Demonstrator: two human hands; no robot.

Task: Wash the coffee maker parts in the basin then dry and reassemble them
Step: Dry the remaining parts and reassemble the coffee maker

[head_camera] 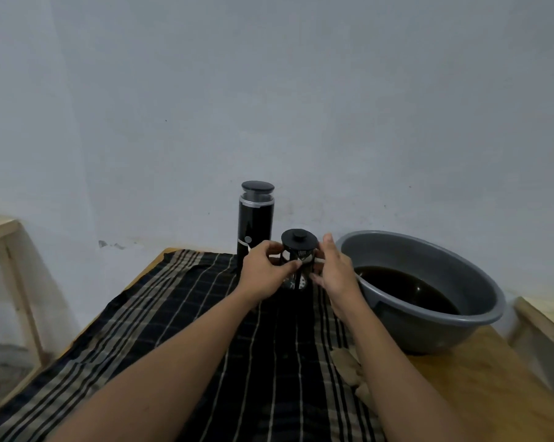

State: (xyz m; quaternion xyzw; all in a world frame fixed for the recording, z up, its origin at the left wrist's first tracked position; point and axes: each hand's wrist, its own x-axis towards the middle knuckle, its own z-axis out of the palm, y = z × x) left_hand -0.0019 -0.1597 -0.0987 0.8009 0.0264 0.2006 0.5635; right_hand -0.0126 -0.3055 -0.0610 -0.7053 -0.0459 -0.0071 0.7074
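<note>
Coffee press [299,242] gripped by left hand [262,271], right hand [336,272]; sides hidden.

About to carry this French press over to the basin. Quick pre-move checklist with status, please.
1. Left hand grips the French press: ok.
2. Right hand holds its opposite side: ok.
3. Lid seated on the press: ok.
4. Basin to the right holds dark liquid: ok.
5. Tall black canister out of the path, behind and to the left: ok.
6. Press emptied: cannot tell.
</note>
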